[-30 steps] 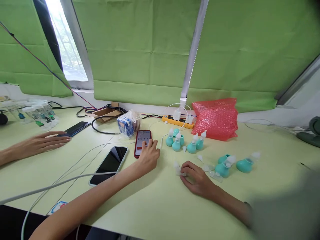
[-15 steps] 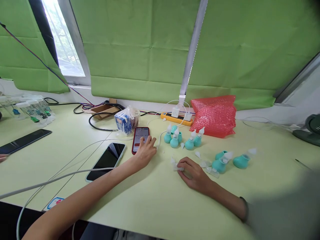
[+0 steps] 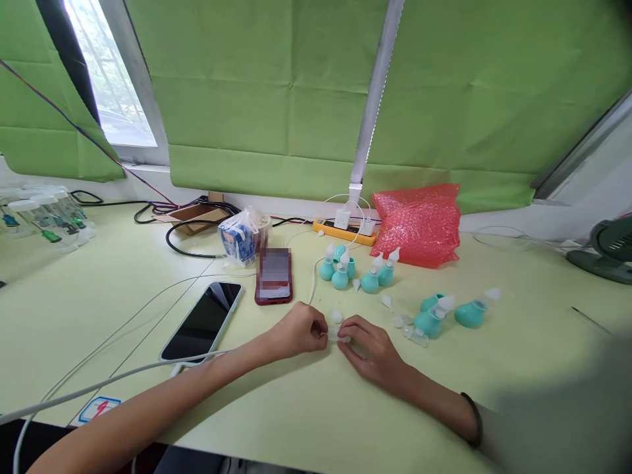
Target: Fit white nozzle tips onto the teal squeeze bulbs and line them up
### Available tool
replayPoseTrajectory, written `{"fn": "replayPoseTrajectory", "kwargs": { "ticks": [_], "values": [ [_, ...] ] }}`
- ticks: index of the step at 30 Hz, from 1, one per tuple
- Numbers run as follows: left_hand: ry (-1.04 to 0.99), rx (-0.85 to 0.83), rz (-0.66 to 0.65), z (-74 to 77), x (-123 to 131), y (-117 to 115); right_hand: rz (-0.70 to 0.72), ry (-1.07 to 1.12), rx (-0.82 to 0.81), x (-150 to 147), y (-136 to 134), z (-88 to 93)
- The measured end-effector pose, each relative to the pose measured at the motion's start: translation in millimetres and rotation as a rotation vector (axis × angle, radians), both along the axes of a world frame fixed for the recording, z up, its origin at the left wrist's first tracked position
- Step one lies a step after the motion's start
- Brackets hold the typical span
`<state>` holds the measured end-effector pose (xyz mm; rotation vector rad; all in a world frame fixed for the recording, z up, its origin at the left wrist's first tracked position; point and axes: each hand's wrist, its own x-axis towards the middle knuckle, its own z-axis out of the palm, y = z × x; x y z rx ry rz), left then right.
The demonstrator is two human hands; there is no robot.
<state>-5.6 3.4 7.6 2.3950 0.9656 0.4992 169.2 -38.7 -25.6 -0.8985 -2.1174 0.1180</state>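
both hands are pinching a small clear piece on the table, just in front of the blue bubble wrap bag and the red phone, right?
Not quite: the bubble wrap bag is red, not blue, as the head view shows. The rest holds: the left hand and right hand meet on a small clear piece on the table, in front of the red phone.
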Motion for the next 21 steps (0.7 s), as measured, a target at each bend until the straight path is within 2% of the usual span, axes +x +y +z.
{"fn": "replayPoseTrajectory", "kwargs": {
  "ticks": [4,8,14,21],
  "values": [
    [-0.193,-0.055,0.123,-7.2,-3,3,0.004,-0.059,-0.011,1,3,-1.0],
    [-0.392,-0.076,0.189,-11.2,0,-2,0.097,-0.050,-0.037,3,4,2.1],
    [-0.448,-0.026,0.130,-14.2,3,-10,0.127,-0.026,-0.033,4,4,3.3],
    [-0.430,-0.013,0.068,-11.5,0,-7,-0.010,0.130,-0.120,-3,6,-0.7]
  ]
}}
